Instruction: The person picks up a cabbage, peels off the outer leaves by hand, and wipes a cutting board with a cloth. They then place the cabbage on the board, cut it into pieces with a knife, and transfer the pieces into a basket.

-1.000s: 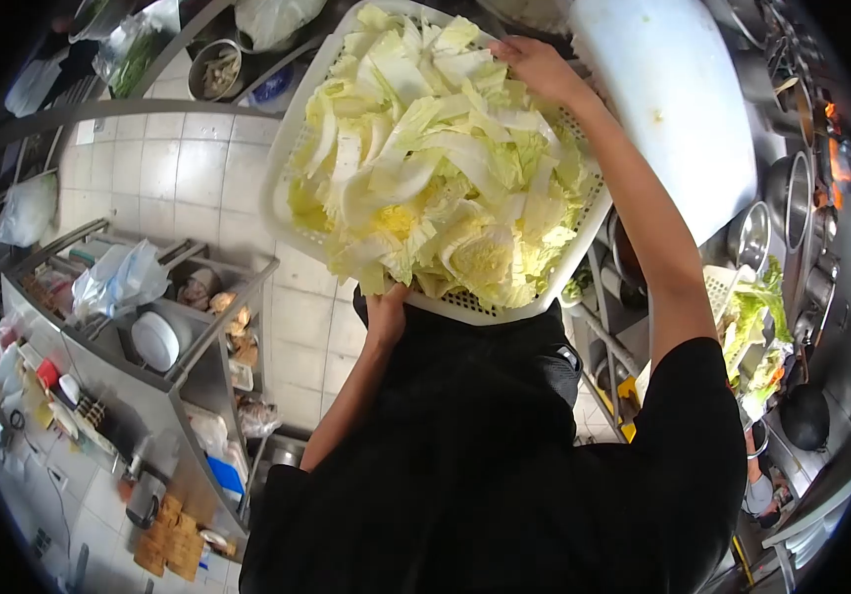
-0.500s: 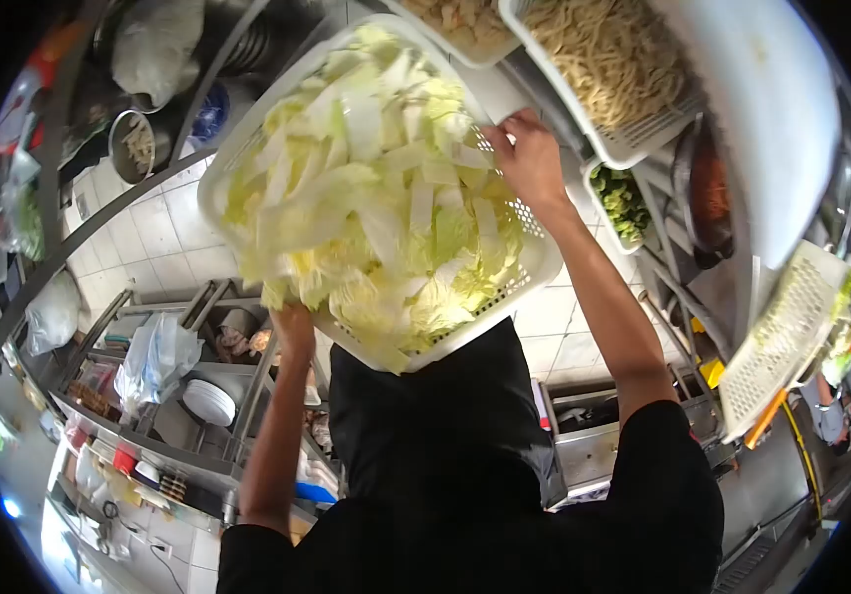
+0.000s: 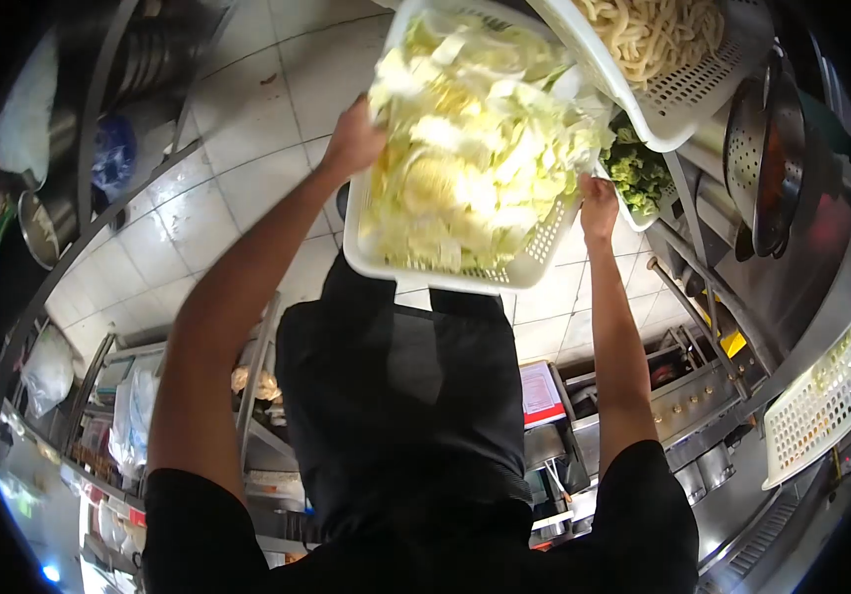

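While I watch, left hand (image 3: 354, 139) and right hand (image 3: 599, 208) each clamp a side of the cabbage basket (image 3: 445, 265), held up beside the noodle basket (image 3: 688, 84) and broccoli (image 3: 638, 173).

No readable text, label, brand, number or sign anywhere. Printing on the red-edged screen (image 3: 541, 390) by the steel counter too small and blurred to make out.
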`<state>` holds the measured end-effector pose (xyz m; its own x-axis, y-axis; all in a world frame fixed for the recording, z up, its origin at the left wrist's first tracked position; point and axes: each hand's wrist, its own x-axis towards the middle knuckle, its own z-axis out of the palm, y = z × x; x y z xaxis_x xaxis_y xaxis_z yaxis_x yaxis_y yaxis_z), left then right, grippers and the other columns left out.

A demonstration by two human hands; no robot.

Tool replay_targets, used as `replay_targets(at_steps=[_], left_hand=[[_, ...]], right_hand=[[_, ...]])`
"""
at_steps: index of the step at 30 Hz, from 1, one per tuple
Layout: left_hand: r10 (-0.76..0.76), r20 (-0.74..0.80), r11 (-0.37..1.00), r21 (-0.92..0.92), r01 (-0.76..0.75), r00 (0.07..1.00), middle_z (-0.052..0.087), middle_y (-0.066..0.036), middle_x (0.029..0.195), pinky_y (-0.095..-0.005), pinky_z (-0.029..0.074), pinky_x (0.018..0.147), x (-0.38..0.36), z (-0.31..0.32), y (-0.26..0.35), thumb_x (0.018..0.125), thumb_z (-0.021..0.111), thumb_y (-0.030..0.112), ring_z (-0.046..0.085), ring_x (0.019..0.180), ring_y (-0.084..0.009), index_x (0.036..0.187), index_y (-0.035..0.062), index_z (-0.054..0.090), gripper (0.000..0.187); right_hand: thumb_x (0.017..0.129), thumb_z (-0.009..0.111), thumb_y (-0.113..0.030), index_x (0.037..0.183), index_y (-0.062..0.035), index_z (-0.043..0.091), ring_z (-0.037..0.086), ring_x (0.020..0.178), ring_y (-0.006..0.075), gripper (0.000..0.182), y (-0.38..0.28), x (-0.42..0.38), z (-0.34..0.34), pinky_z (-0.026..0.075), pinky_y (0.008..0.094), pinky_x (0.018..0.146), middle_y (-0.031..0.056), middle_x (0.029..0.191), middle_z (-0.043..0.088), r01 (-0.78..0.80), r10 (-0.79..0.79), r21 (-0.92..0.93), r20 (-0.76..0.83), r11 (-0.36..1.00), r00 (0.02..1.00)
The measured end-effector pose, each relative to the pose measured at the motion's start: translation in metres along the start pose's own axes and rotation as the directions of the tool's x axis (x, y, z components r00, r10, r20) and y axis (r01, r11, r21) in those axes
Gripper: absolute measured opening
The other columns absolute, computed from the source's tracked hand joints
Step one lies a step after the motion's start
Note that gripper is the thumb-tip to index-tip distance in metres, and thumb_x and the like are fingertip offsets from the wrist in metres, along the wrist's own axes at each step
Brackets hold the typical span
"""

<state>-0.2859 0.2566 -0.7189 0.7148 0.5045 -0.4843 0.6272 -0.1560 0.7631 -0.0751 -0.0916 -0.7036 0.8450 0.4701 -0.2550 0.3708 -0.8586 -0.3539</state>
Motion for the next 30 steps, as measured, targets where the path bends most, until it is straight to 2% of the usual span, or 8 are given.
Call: replay_targets(at_steps=[3, 5, 10, 15, 18, 22, 28, 30], left_hand=[[0.129, 0.062, 0.985, 0.106, -0.135, 0.990, 0.064, -0.020, 0.095, -0.0405, 0.050, 0.077, 0.106, 0.042, 0.008, 0.078, 0.059, 0.014, 0.064, 0.089, -0.0314, 0.108, -0.0004, 0.055, 0.033], [0.031, 0.128, 0.974, 0.220, -0.058, 0.991, 0.063, -0.018, 0.102, -0.0377, 0.049, 0.080, 0.157, 0.051, 0.054, 0.076, 0.058, 0.011, 0.062, 0.092, -0.0294, 0.105, 0.0012, 0.060, 0.031], [0.438, -0.095, 0.898, 0.104, -0.428, 0.894, 0.060, -0.018, 0.107, -0.0386, 0.046, 0.083, 0.216, 0.081, 0.117, 0.078, 0.057, 0.017, 0.059, 0.098, -0.0282, 0.108, 0.0011, 0.058, 0.034], [0.640, -0.278, 0.763, 0.121, -0.634, 0.717, 0.058, -0.018, 0.112, -0.0394, 0.043, 0.087, 0.221, 0.104, 0.119, 0.081, 0.056, 0.024, 0.055, 0.104, -0.0271, 0.111, 0.0010, 0.055, 0.037], [0.707, -0.275, 0.685, 0.493, -0.536, 0.651, 0.060, -0.014, 0.112, -0.0378, 0.047, 0.085, 0.220, 0.141, 0.081, 0.071, 0.061, 0.009, 0.058, 0.105, -0.0246, 0.108, 0.0038, 0.060, 0.037], [0.844, -0.143, 0.535, 0.278, -0.798, 0.516, 0.056, -0.013, 0.117, -0.0406, 0.045, 0.088, 0.203, 0.161, 0.074, 0.068, 0.063, 0.009, 0.052, 0.112, -0.0214, 0.114, 0.0044, 0.057, 0.047], [0.782, -0.098, 0.588, 0.447, -0.675, 0.616, 0.060, -0.013, 0.112, -0.0390, 0.047, 0.086, 0.235, 0.168, 0.077, 0.066, 0.066, 0.013, 0.060, 0.099, -0.0262, 0.107, 0.0081, 0.060, 0.042], [0.669, 0.093, 0.676, 0.337, -0.656, 0.737, 0.060, -0.014, 0.112, -0.0386, 0.049, 0.083, 0.252, 0.166, 0.080, 0.066, 0.067, 0.015, 0.062, 0.097, -0.0275, 0.107, 0.0108, 0.061, 0.041]], right_hand=[[0.086, 0.063, -0.026, 0.084, 0.0036, 0.063, 0.058, 0.074, 0.0285, 0.029, 0.060, 0.047, 0.016, 0.046, 0.0341, 0.070, 0.0148, 0.084, 0.061, -0.012, 0.012, -0.033, -0.008, 0.999, 1.000], [0.084, 0.064, -0.025, 0.078, 0.0010, 0.065, 0.059, 0.072, 0.0316, 0.027, 0.082, 0.080, 0.024, 0.046, 0.0366, 0.069, 0.0156, 0.083, 0.063, 0.101, -0.139, -0.146, -0.277, 0.984, 0.951], [0.081, 0.066, -0.022, 0.083, -0.0024, 0.067, 0.061, 0.078, 0.0330, 0.020, 0.112, 0.140, 0.028, 0.047, 0.0387, 0.071, 0.0175, 0.092, 0.065, 0.049, -0.024, 0.099, -0.244, 0.994, 0.970], [0.079, 0.068, -0.019, 0.120, 0.0030, 0.052, 0.050, 0.114, 0.0376, 0.049, 0.043, 0.159, 0.008, 0.037, 0.0413, 0.097, 0.0250, 0.119, 0.054, 0.112, -0.095, 0.047, -0.274, 0.993, 0.957], [0.081, 0.068, -0.022, 0.126, 0.0013, 0.046, 0.044, 0.120, 0.0378, 0.056, 0.017, 0.177, 0.023, 0.032, 0.0412, 0.102, 0.0246, 0.127, 0.048, 0.266, -0.269, -0.048, -0.253, 0.963, 0.929], [0.081, 0.068, -0.022, 0.130, -0.0030, 0.044, 0.037, 0.126, 0.0360, 0.058, -0.035, 0.206, 0.029, 0.029, 0.0402, 0.105, 0.0218, 0.135, 0.041, 0.382, -0.371, 0.001, -0.243, 0.924, 0.896], [0.075, 0.066, -0.010, 0.127, -0.0080, 0.048, 0.040, 0.124, 0.0317, 0.055, -0.030, 0.332, 0.067, 0.035, 0.0360, 0.102, 0.0169, 0.135, 0.041, 0.564, -0.651, -0.387, -0.140, 0.729, 0.746], [0.074, 0.065, -0.010, 0.125, -0.0084, 0.050, 0.043, 0.121, 0.0310, 0.053, -0.041, 0.311, 0.065, 0.036, 0.0363, 0.100, 0.0160, 0.131, 0.045, 0.516, -0.573, -0.311, -0.126, 0.798, 0.810]])
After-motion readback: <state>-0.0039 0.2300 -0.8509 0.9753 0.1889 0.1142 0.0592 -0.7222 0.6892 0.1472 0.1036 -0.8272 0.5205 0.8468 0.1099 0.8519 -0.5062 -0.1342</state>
